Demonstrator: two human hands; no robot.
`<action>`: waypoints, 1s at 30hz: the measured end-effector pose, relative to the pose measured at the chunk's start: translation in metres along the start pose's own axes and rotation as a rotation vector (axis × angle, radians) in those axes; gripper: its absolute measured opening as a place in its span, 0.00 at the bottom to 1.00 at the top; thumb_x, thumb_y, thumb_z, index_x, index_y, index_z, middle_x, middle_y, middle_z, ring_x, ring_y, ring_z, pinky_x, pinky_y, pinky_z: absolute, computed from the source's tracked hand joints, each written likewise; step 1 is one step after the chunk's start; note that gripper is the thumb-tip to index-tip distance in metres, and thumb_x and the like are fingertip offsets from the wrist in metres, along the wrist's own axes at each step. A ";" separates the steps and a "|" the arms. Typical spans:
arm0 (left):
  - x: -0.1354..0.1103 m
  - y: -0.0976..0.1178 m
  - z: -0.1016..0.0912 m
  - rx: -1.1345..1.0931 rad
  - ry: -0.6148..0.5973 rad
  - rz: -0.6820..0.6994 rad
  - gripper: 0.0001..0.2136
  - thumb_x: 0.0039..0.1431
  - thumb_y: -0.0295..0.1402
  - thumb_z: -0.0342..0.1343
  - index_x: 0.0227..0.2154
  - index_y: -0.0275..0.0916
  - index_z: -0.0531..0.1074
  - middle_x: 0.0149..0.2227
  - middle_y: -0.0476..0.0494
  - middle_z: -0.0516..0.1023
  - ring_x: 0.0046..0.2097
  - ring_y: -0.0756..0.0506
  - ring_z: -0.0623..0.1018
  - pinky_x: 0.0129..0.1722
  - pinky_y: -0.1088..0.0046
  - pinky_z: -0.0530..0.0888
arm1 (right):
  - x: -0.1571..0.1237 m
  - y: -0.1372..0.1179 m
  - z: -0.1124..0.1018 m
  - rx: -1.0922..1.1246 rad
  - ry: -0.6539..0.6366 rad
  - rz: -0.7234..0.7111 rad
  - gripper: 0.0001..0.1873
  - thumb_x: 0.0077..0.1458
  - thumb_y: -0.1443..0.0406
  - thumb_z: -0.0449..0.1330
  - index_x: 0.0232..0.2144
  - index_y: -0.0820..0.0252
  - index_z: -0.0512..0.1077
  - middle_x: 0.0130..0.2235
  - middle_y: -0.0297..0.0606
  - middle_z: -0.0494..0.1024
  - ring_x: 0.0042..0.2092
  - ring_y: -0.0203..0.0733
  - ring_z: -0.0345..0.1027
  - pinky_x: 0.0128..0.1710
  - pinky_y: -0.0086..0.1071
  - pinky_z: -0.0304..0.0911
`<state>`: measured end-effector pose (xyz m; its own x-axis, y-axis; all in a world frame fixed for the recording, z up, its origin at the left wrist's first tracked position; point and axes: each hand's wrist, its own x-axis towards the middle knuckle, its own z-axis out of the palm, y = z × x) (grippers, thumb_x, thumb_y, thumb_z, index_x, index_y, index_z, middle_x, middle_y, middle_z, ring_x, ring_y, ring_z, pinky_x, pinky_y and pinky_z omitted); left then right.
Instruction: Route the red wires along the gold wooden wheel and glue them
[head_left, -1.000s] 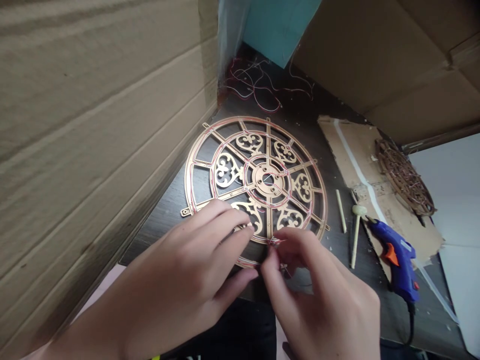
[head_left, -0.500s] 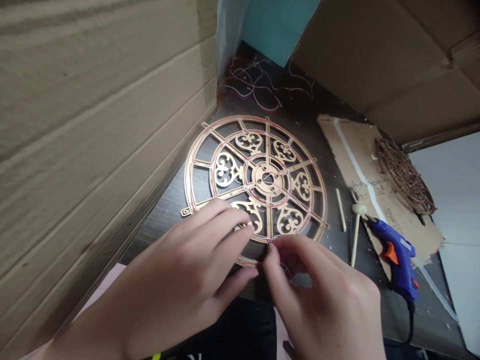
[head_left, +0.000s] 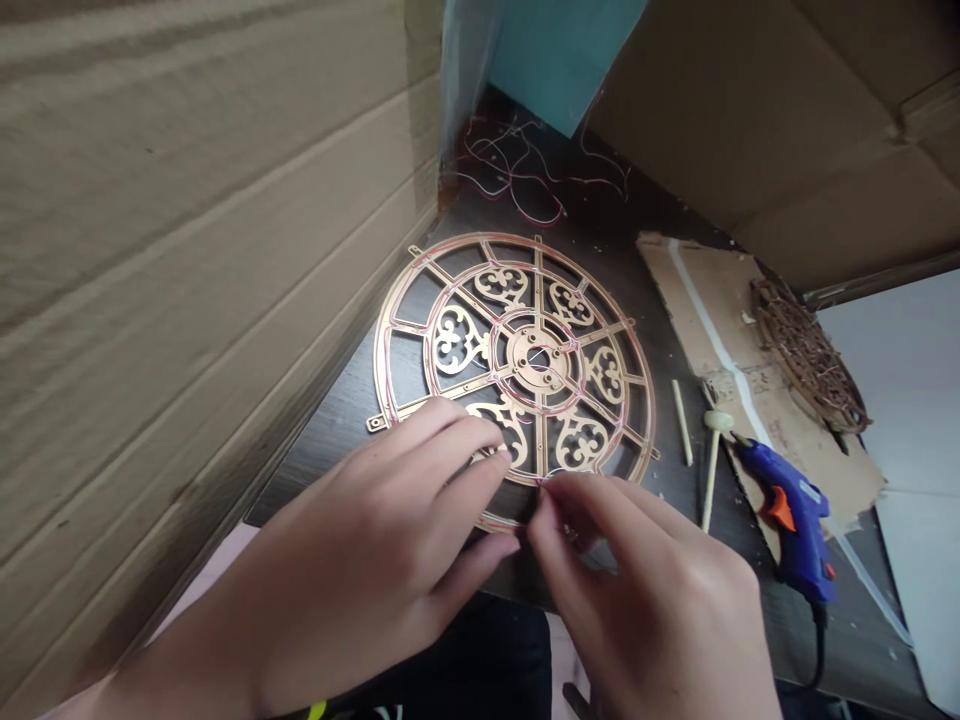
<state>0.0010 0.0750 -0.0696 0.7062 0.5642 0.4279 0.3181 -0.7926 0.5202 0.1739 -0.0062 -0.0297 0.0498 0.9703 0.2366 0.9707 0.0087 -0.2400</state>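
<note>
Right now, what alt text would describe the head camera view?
The left hand rests on a round fretwork wooden wheel threaded with thin red wire, while the right hand pinches at its lower rim. A blue hot glue gun lies to the right.

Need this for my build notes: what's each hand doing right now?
Left hand: fingers curved, tips resting on the fretwork wooden wheel, not clearly gripping.
Right hand: fingers pinched closed at the wheel's rim, apparently on thin wire.
</note>
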 end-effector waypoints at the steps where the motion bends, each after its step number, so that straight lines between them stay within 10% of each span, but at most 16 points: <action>1: 0.000 0.000 0.000 0.002 -0.003 -0.002 0.09 0.71 0.30 0.54 0.50 0.34 0.74 0.51 0.42 0.78 0.54 0.40 0.74 0.55 0.59 0.71 | 0.001 0.000 -0.001 -0.003 -0.012 0.000 0.14 0.65 0.71 0.53 0.28 0.57 0.73 0.25 0.31 0.72 0.26 0.37 0.67 0.26 0.30 0.59; 30: 0.000 -0.002 0.002 -0.019 -0.016 0.000 0.10 0.70 0.30 0.55 0.51 0.36 0.73 0.53 0.42 0.78 0.58 0.40 0.73 0.58 0.57 0.72 | 0.010 0.007 -0.021 0.074 -0.179 -0.016 0.11 0.63 0.70 0.56 0.32 0.55 0.78 0.32 0.33 0.80 0.28 0.37 0.75 0.27 0.28 0.70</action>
<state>0.0017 0.0764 -0.0715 0.7160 0.5603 0.4165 0.3062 -0.7882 0.5339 0.1865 -0.0017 -0.0096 -0.0143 0.9974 0.0708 0.9507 0.0355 -0.3080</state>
